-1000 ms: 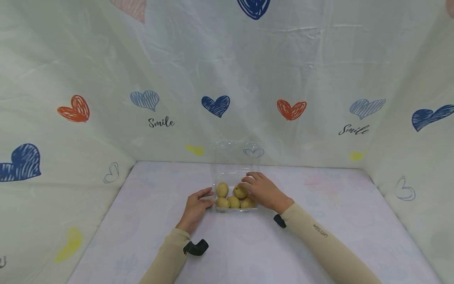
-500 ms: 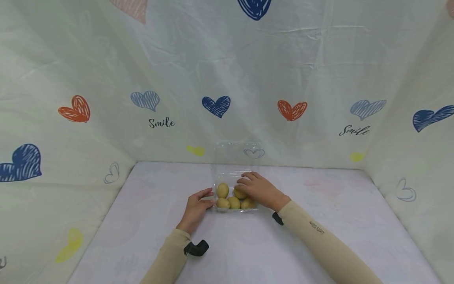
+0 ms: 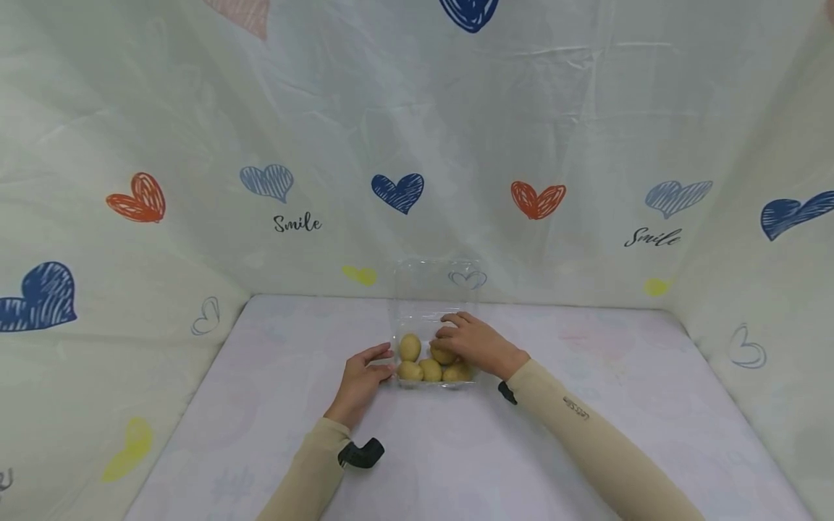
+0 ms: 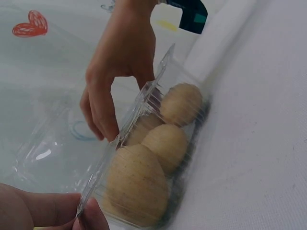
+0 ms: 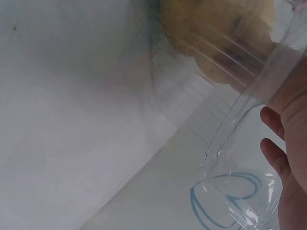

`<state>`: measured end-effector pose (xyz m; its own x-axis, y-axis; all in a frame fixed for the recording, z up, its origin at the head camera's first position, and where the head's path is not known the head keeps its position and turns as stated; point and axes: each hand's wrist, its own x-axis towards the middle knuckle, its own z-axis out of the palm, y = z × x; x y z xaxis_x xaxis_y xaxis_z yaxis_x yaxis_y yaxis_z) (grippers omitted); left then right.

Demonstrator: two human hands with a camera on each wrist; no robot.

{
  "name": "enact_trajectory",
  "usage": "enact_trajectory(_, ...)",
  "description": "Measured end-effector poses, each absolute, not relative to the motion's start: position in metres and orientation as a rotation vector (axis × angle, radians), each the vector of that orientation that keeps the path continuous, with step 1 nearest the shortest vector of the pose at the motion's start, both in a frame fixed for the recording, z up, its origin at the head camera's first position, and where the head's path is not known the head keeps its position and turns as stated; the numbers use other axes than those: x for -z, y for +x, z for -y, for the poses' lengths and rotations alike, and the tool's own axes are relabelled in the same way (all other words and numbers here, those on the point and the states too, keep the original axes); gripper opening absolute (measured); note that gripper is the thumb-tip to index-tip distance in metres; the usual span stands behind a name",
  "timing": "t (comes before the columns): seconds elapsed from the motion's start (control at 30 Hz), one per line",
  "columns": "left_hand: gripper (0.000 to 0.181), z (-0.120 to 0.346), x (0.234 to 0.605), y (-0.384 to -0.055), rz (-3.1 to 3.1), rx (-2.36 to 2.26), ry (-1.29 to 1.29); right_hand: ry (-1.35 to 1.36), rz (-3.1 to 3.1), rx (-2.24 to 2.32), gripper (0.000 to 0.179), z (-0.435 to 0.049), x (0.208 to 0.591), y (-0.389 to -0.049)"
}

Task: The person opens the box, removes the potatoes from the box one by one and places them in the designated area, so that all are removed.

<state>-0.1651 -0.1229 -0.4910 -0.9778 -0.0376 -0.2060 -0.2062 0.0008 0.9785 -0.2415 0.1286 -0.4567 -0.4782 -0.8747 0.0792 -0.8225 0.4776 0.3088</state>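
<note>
A clear plastic clamshell box point(image 3: 435, 386) holds several yellow-skinned potatoes point(image 3: 410, 347), its lid point(image 3: 423, 286) raised at the back. At the box's left side, my left hand point(image 3: 358, 380) pinches the rim point(image 4: 85, 196) between thumb and finger, as the left wrist view shows. My right hand point(image 3: 481, 344) reaches over the right wall into the box. Its fingers curl down round the back right potato point(image 3: 441, 354), which they partly cover. Through the ribbed wall, the right wrist view shows potatoes point(image 5: 216, 28) beside that hand; the fingers' grip is partly hidden there.
The box stands on a white-covered table point(image 3: 554, 449), not far from its back edge. A pale curtain point(image 3: 469, 130) printed with hearts hangs behind and at both sides. Both forearms wear beige sleeves point(image 3: 586, 434) with black wrist mounts point(image 3: 361, 454).
My right hand has shifted slightly left and farther over the back right potato, covering more of it. The left hand stays at the box's side.
</note>
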Motion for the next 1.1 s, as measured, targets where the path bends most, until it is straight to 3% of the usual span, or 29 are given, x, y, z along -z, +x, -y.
enact_trajectory(0.6, 0.049, 0.122, 0.488, -0.164, -2.148, -2.111, -0.263, 1.521, 2.571, 0.227, 0.038, -0.127, 0.456, -0.251)
enact_trajectory(1.1, 0.049, 0.121, 0.488, -0.163, -2.157, -2.106, -0.265, 1.442, 2.649, -0.140, 0.053, -0.145, 0.446, -0.239)
